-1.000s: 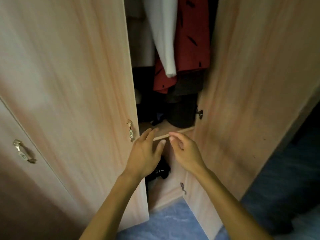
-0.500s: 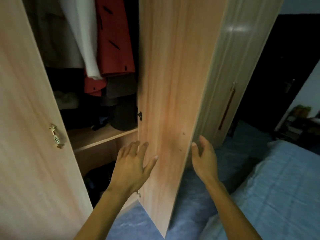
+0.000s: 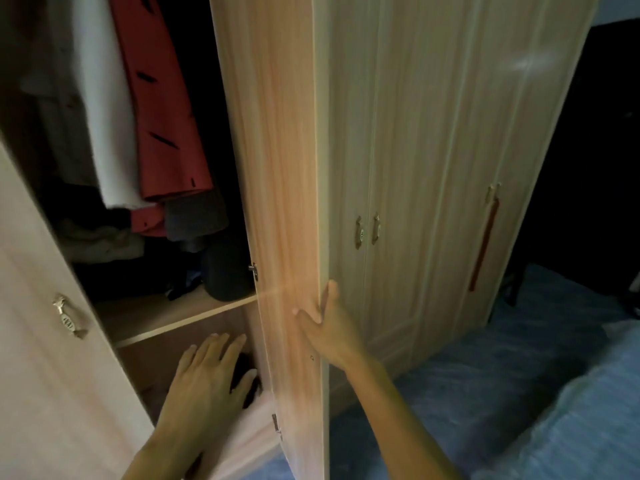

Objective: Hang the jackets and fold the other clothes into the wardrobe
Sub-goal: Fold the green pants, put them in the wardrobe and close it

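A: Right door has swung wider than half a second ago, and the left hand has come off its face and dropped lower. Left to right?
B: Left door open, brass handle on it. Inside the wardrobe: white garment and red jacket hang side by side, with dark bundled clothes under them on the shelf.
A: Left hand?
B: Below the shelf at the lower compartment, fingers straight and spread, holding nothing. Something dark sits behind it, can't tell what.
A: Right hand?
B: Grips the right door's free edge, thumb on the inner face, fingers round the back.
A: Handling?
B: Door looks like a stiff, fairly light panel on hinges, so the free edge at mid-height is the spot. Jackets are soft and limp, so I'd take them by collar or hanger.
A: Further right?
B: Closed doors, then the bed. No loose clothes in view.
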The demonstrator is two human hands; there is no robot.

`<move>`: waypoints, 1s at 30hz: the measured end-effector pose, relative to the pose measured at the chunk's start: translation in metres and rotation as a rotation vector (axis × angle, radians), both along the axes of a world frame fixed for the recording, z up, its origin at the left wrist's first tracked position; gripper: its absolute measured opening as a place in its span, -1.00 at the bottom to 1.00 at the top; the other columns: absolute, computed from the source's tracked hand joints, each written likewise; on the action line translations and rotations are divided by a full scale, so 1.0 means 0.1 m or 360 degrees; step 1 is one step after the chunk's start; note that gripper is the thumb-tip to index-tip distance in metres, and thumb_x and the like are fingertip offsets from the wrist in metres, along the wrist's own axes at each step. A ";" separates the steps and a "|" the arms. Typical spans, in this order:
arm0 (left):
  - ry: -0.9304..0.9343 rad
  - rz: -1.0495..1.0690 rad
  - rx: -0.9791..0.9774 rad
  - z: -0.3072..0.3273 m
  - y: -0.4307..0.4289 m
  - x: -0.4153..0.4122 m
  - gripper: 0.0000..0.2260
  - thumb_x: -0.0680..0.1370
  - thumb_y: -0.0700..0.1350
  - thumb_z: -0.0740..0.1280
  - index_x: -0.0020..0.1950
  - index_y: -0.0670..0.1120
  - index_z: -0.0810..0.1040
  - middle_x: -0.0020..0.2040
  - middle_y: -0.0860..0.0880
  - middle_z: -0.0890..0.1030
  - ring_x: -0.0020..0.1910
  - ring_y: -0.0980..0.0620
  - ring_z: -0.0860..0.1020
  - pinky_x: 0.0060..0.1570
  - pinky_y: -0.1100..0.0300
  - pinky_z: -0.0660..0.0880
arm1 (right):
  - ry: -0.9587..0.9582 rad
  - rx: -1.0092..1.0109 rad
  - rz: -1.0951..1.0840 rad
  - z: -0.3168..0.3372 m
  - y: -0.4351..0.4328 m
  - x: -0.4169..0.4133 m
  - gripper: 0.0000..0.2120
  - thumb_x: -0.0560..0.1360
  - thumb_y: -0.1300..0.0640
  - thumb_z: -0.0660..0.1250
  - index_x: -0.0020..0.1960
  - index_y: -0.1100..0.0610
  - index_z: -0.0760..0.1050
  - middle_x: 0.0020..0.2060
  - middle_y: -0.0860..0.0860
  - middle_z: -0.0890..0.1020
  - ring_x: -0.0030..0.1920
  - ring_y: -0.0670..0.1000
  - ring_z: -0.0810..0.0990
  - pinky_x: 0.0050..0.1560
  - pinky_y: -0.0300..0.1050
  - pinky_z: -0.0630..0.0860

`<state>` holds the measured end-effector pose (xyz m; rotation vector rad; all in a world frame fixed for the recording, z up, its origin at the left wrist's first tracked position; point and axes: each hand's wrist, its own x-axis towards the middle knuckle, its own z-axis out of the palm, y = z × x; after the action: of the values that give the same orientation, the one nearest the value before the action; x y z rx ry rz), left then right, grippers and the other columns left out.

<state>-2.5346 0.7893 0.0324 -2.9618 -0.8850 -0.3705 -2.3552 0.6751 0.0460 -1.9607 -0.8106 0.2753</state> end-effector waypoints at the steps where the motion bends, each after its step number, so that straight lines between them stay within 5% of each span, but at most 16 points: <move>1: 0.0003 0.0022 -0.0002 0.01 0.03 -0.03 -0.50 0.55 0.21 0.14 0.44 0.04 0.32 0.41 -0.01 0.39 0.42 -0.05 0.31 0.43 -0.02 0.17 | -0.0012 -0.0009 0.0062 0.00 0.01 -0.03 -0.46 0.43 -0.26 0.28 0.30 -0.14 0.14 0.09 -0.10 0.55 0.01 -0.07 0.59 0.02 0.06 0.59; 5: -0.0053 0.0149 0.0043 0.05 0.15 -0.17 -0.57 0.48 0.10 0.27 0.27 -0.09 0.52 0.17 -0.12 0.58 0.16 -0.18 0.54 0.15 -0.14 0.47 | -0.0167 -0.0069 0.0208 -0.02 0.10 -0.25 -0.28 0.47 -0.22 0.27 0.48 -0.01 0.02 0.32 -0.06 0.42 0.23 -0.01 0.49 0.20 0.01 0.50; 8: -0.0150 0.0217 0.0108 0.12 0.21 -0.30 -0.56 0.43 0.10 0.27 0.20 -0.13 0.54 0.09 -0.14 0.61 0.04 -0.20 0.58 0.03 -0.10 0.51 | -0.0224 -0.0046 0.0385 -0.05 0.27 -0.55 -0.24 0.48 -0.22 0.27 0.50 -0.07 -0.06 0.41 -0.03 0.33 0.31 0.02 0.43 0.22 -0.08 0.43; 12: -0.0312 0.0305 0.0098 0.19 0.26 -0.49 -0.63 0.48 0.05 0.36 0.24 -0.06 0.51 0.16 -0.08 0.58 0.12 -0.13 0.56 0.13 -0.05 0.46 | -0.0440 -0.0061 0.0635 -0.03 0.55 -0.92 -0.21 0.52 -0.17 0.26 0.52 -0.10 -0.20 0.48 0.00 0.20 0.37 0.06 0.35 0.27 -0.01 0.38; 15: -0.0395 0.0374 0.0068 0.21 0.34 -0.68 -0.65 0.51 0.08 0.34 0.25 -0.01 0.49 0.21 -0.04 0.56 0.19 -0.09 0.53 0.22 -0.03 0.41 | -0.0613 -0.0085 0.0800 0.02 0.86 -1.07 -0.22 0.55 -0.11 0.23 0.53 -0.08 -0.24 0.54 -0.06 -0.06 0.51 0.04 0.05 0.42 0.03 0.18; 24: -0.0422 0.0695 0.0041 0.19 1.38 -1.16 -0.40 0.55 0.27 -0.21 0.44 0.04 0.28 0.40 0.03 0.40 0.38 0.00 0.36 0.37 0.07 0.24 | -0.0710 -0.0205 0.0982 0.09 2.22 -1.41 -0.22 0.53 -0.19 0.23 0.52 -0.16 -0.24 0.54 -0.06 -0.16 0.53 0.06 -0.08 0.47 0.09 0.09; 30: -0.0499 0.0675 -0.0017 0.18 2.23 -1.33 -0.52 0.60 0.21 -0.02 0.39 -0.01 0.33 0.34 -0.01 0.45 0.34 -0.03 0.39 0.31 0.06 0.28 | -0.0770 -0.0288 0.0941 0.08 3.07 -1.53 -0.19 0.54 -0.06 0.26 0.52 -0.12 -0.28 0.54 0.05 -0.16 0.53 0.08 -0.14 0.48 0.07 0.06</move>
<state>-2.6680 1.0122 0.0509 -2.6577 -1.5078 -0.8157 -2.5081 0.9819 0.0543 -1.9369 -1.7368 0.2236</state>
